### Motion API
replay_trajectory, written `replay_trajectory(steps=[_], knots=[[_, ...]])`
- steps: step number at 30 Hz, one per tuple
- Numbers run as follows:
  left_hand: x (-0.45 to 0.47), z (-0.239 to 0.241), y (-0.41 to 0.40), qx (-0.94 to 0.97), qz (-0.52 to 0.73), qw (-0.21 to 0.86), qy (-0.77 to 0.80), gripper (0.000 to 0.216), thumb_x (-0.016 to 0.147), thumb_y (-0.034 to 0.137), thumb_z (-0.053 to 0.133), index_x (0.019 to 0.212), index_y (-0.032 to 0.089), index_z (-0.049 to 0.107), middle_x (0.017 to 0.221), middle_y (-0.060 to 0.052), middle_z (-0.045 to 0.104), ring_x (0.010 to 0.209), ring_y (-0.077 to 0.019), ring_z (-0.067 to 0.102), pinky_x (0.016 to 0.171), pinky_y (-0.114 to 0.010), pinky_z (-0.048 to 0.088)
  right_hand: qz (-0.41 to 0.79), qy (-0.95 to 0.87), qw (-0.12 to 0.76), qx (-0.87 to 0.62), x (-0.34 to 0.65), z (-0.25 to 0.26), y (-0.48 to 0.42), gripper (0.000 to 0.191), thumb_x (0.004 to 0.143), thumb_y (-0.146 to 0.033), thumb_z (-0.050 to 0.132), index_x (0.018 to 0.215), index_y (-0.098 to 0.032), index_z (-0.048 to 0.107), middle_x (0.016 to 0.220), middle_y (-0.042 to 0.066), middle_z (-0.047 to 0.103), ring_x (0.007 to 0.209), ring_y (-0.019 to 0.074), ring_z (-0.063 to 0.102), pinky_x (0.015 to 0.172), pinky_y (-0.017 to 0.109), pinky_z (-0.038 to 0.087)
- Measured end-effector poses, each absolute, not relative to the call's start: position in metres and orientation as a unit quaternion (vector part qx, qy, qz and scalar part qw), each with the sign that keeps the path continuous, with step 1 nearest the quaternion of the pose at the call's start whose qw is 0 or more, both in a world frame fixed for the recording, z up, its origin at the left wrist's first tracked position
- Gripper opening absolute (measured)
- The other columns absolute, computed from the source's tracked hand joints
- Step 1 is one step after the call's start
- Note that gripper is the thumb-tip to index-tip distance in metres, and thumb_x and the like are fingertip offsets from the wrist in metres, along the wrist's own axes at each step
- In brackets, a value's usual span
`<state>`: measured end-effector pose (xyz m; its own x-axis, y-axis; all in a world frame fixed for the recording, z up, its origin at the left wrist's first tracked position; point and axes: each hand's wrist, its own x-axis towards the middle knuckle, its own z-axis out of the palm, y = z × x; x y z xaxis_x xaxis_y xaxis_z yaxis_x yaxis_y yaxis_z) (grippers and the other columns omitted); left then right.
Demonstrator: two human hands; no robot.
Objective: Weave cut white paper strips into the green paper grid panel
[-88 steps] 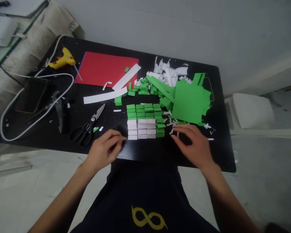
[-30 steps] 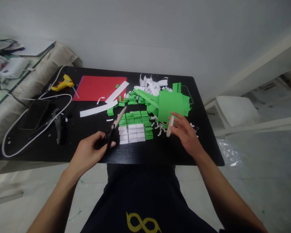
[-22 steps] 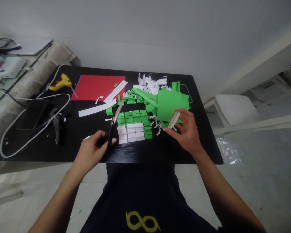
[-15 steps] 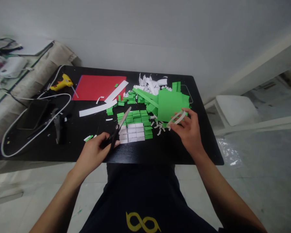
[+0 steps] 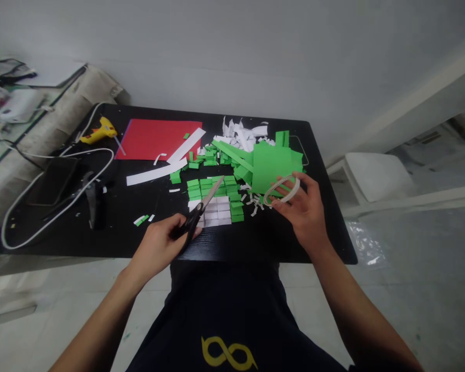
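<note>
My left hand [image 5: 160, 243] is closed on the handles of black-handled scissors [image 5: 194, 217]. Their blades point up and to the right, over folded paper pieces. Beneath the blades, folded white pieces [image 5: 219, 212] lie in rows, with folded green pieces [image 5: 196, 188] behind and to the right of them. My right hand [image 5: 304, 212] grips a thin white ring that looks like a roll of tape [image 5: 292, 191], held between thumb and fingers. It is in front of a stack of green paper [image 5: 271, 165], overlapping its near edge in view.
Red paper [image 5: 151, 139] lies at the back left under a white strip [image 5: 188, 146]. A yellow glue gun [image 5: 101, 132], a white cable [image 5: 112, 160], a phone [image 5: 52, 181] and a black tool [image 5: 93, 204] are on the left. White scraps [image 5: 242, 134] are heaped at the back.
My left hand has moved right with the scissors, whose blades now reach further over the folded pieces. The ring in my right hand has turned, showing a rounder opening.
</note>
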<state>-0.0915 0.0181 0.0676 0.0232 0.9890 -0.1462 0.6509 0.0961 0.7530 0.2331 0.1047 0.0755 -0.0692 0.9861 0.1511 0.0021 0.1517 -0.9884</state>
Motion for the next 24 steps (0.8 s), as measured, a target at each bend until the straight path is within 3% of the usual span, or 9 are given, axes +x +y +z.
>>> replay_trajectory(steps=[11, 18, 24], knots=[[-0.088, 0.077, 0.018, 0.669, 0.230, 0.340, 0.620, 0.041, 0.085, 0.051, 0.073, 0.070, 0.021, 0.050, 0.062, 0.006, 0.044, 0.058, -0.0107, 0.037, 0.054, -0.024, 0.030, 0.480, -0.688, 0.393, -0.375, 0.217, 0.088, 0.082, 0.067, 0.083, -0.034, 0.090, 0.142, -0.039, 0.058, 0.147, 0.004, 0.060, 0.142, 0.0306, 0.055, 0.120, 0.057, 0.050], [-0.093, 0.086, 0.016, 0.708, 0.202, 0.327, 0.592, 0.038, 0.088, 0.049, 0.072, 0.071, 0.021, 0.053, 0.063, 0.005, 0.048, 0.057, -0.0112, 0.040, 0.053, -0.025, 0.031, 0.483, -0.712, 0.347, -0.374, 0.210, 0.097, 0.078, 0.064, 0.085, -0.037, 0.088, 0.143, -0.041, 0.061, 0.151, 0.005, 0.055, 0.134, 0.0315, 0.061, 0.105, 0.052, 0.063], [-0.097, 0.087, 0.015, 0.728, 0.192, 0.307, 0.582, 0.037, 0.087, 0.049, 0.074, 0.076, 0.022, 0.052, 0.066, 0.005, 0.051, 0.058, -0.0112, 0.044, 0.054, -0.024, 0.033, 0.508, -0.711, 0.326, -0.360, 0.207, 0.102, 0.075, 0.056, 0.090, -0.036, 0.083, 0.142, -0.038, 0.061, 0.142, 0.007, 0.060, 0.132, 0.0311, 0.061, 0.094, 0.048, 0.069]])
